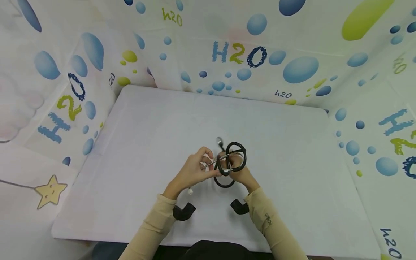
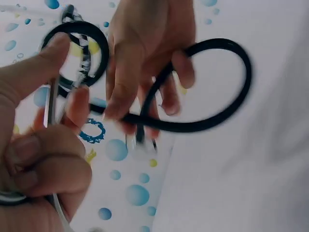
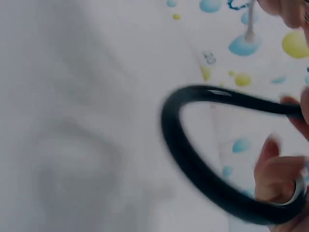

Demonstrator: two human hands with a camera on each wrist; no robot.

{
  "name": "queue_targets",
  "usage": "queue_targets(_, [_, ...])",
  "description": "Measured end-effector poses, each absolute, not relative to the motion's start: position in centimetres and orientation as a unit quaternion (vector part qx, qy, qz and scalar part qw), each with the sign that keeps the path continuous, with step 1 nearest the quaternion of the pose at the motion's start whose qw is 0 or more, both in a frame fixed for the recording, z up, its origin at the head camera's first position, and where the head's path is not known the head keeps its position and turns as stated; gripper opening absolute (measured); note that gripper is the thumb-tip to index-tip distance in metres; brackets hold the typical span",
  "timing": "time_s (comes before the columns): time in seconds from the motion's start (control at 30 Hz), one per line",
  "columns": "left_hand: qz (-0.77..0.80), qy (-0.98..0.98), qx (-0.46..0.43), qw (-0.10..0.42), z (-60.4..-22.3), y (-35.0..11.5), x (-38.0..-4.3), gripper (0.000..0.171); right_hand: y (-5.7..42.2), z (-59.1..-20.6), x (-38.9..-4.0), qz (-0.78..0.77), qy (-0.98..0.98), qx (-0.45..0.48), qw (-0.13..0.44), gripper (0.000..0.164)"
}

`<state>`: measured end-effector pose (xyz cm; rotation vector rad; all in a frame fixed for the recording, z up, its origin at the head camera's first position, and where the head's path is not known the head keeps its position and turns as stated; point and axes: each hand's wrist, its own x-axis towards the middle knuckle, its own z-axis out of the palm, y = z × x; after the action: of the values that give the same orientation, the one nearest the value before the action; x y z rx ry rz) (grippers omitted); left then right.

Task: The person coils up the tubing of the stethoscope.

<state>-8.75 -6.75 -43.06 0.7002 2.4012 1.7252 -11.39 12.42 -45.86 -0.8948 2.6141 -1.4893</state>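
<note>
A stethoscope with black tubing (image 1: 245,156) is held up over the table's middle, its tubing looped into several coils. My left hand (image 1: 195,168) grips its metal ear tubes (image 2: 49,101), thumb and fingers curled round them. A small pale eartip (image 3: 249,35) shows at one tube's end in the right wrist view. Fingers of my right hand (image 2: 145,48) are bent round the tubing, with one wide loop (image 3: 182,147) swinging out beside them. Beyond the hands in the head view, the metal chest piece (image 1: 219,141) sticks out.
A white table (image 1: 146,119) lies under both hands. Sheets printed with blue and green drops (image 1: 300,69) hang behind and at the sides. Black curved pieces (image 1: 184,212) sit at the wrists, and a yellow star (image 1: 51,192) shows at the left.
</note>
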Motion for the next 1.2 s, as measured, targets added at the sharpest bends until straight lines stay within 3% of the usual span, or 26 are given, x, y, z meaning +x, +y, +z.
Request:
queue_targets(0.1, [0.518,0.823,0.227,0.056,-43.0,-6.9,-8.6,0.053,13.1,-45.6,-11.8,-0.451,0.854,-0.246,-0.080,0.014])
queue_targets(0.23, [0.497,0.834,0.228,0.071,-42.7,-7.2,-8.6,0.052,13.8,-45.0,-12.1,-0.347,0.890,-0.250,-0.158,0.040])
queue_targets(0.27, [0.498,0.833,0.230,0.076,-42.6,-7.3,-8.6,0.049,14.0,-44.9,-12.1,-0.326,0.893,-0.257,-0.174,0.040])
queue_targets(0.33, [0.502,0.828,0.233,0.087,-42.5,-7.6,-8.6,0.044,14.2,-44.9,-12.3,-0.311,0.883,-0.293,-0.195,0.024])
queue_targets(0.4, [0.500,0.826,0.245,0.094,-42.3,-7.8,-8.7,0.038,14.5,-45.0,-12.3,-0.343,0.862,-0.330,-0.178,0.009])
queue_targets(0.5, [0.499,0.820,0.258,0.109,-42.1,-8.1,-8.8,0.032,14.9,-45.1,-12.4,-0.416,0.821,-0.375,-0.110,0.027])
queue_targets(0.67, [0.500,0.811,0.269,0.143,-41.8,-8.8,-8.6,0.028,16.2,-44.5,-12.9,-0.523,0.765,-0.375,0.028,0.018])
queue_targets(0.8, [0.466,0.833,0.247,0.165,-42.3,-9.9,-8.3,0.028,17.6,-43.1,-13.5,-0.552,0.748,-0.362,0.066,0.018])
queue_targets(0.93, [0.418,0.881,0.174,0.137,-43.1,-11.0,-8.2,0.028,19.2,-41.4,-13.4,-0.534,0.764,-0.356,0.066,0.022])
queue_targets(1.07, [0.390,0.910,0.112,0.089,-43.4,-11.3,-8.8,0.032,19.9,-40.1,-12.8,-0.526,0.759,-0.368,0.109,0.018])
queue_targets(1.2, [0.419,0.905,0.077,0.008,-44.0,-11.2,-9.8,0.035,19.8,-39.1,-12.0,-0.529,0.737,-0.400,0.132,0.016])
